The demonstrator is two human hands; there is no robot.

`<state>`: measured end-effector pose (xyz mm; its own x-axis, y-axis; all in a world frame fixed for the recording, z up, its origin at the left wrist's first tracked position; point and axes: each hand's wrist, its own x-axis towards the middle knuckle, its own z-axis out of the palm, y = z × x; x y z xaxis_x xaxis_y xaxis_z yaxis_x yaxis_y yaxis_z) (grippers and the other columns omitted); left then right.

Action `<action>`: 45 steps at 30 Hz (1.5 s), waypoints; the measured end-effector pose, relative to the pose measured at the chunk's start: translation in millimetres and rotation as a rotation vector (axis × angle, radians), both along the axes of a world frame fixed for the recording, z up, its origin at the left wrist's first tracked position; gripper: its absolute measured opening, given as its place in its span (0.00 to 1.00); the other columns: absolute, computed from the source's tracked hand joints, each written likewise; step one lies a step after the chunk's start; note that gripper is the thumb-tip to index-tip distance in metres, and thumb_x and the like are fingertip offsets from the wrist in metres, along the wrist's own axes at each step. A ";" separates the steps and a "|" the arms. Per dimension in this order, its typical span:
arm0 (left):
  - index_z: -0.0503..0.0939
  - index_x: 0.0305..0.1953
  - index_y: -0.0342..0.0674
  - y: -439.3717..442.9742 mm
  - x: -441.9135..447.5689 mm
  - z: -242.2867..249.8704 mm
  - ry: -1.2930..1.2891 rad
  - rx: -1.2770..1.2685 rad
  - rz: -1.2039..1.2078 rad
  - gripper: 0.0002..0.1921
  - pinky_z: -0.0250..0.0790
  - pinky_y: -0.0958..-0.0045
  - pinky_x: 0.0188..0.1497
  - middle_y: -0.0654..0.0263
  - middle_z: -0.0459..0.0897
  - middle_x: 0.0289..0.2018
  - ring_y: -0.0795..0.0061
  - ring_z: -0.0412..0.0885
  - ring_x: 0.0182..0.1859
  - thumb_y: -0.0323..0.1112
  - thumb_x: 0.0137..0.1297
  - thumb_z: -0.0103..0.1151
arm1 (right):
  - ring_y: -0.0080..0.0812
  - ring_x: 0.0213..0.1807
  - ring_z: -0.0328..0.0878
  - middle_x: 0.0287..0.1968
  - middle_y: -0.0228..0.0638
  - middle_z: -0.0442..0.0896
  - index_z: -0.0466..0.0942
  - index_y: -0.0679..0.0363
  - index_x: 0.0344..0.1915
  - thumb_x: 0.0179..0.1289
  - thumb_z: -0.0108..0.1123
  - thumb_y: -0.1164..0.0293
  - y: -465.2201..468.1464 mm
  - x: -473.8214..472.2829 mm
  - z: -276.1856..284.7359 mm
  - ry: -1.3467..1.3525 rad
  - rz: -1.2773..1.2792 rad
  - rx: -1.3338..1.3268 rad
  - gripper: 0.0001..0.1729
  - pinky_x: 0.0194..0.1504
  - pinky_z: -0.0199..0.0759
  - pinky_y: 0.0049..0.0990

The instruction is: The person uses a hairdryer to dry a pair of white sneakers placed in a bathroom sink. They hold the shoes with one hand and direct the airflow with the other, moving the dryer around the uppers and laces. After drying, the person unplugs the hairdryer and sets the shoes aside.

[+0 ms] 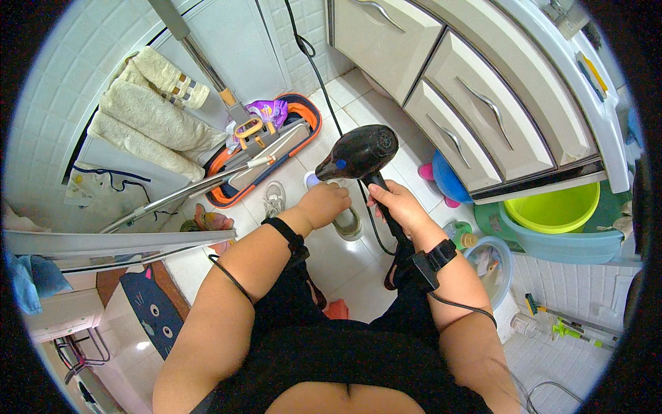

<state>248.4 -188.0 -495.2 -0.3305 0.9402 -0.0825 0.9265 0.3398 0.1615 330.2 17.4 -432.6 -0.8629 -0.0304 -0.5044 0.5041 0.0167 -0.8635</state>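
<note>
My right hand (395, 204) grips the handle of a black hair dryer (362, 150). Its nozzle points left, close above my left hand (326, 204). That hand is closed around the middle of a light-coloured shoe (349, 227), whose collar shows on the near side; my fingers and the dryer cover much of the rest. A second shoe, a grey-white sneaker (274, 199), stands on the tiled floor to the left. The dryer's black cord (323, 85) comes down from the top of the view and runs behind the dryer.
An orange-rimmed mop bucket (315, 121) holds a flat mop (271, 155) and a purple packet (269, 111). Towels (160, 114) hang at left. Drawer cabinets (465, 98) stand at right, above a blue basin (450, 176). A lime-green basin (556, 207) and a detergent bottle (460, 235) are nearby.
</note>
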 end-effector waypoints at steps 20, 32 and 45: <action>0.80 0.34 0.46 -0.9 0.8 3.6 0.018 0.019 0.007 0.04 0.74 0.64 0.47 0.67 0.80 0.38 0.63 0.81 0.46 0.30 0.56 0.57 | 0.20 0.34 0.76 0.36 0.29 0.82 0.76 0.61 0.43 0.69 0.59 0.56 -0.7 -0.1 1.1 -0.011 0.006 0.045 0.18 0.32 0.67 0.21; 0.79 0.34 0.45 0.7 0.2 5.4 -0.008 0.013 -0.007 0.03 0.76 0.62 0.47 0.62 0.80 0.37 0.59 0.82 0.45 0.30 0.58 0.55 | 0.20 0.34 0.76 0.37 0.29 0.82 0.76 0.60 0.44 0.69 0.60 0.55 -1.4 0.5 4.1 -0.023 0.015 0.031 0.19 0.32 0.67 0.22; 0.79 0.33 0.45 1.3 0.0 4.7 0.006 0.019 -0.009 0.04 0.76 0.64 0.46 0.64 0.80 0.37 0.60 0.82 0.45 0.28 0.56 0.57 | 0.21 0.23 0.71 0.25 0.27 0.75 0.73 0.59 0.31 0.70 0.56 0.50 -2.6 0.0 -1.0 -0.016 -0.001 0.178 0.23 0.26 0.67 0.23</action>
<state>248.5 -186.7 -490.5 -0.3225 0.9445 -0.0624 0.9305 0.3284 0.1624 330.1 14.8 -433.6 -0.8548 0.0613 -0.5153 0.5178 0.1686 -0.8387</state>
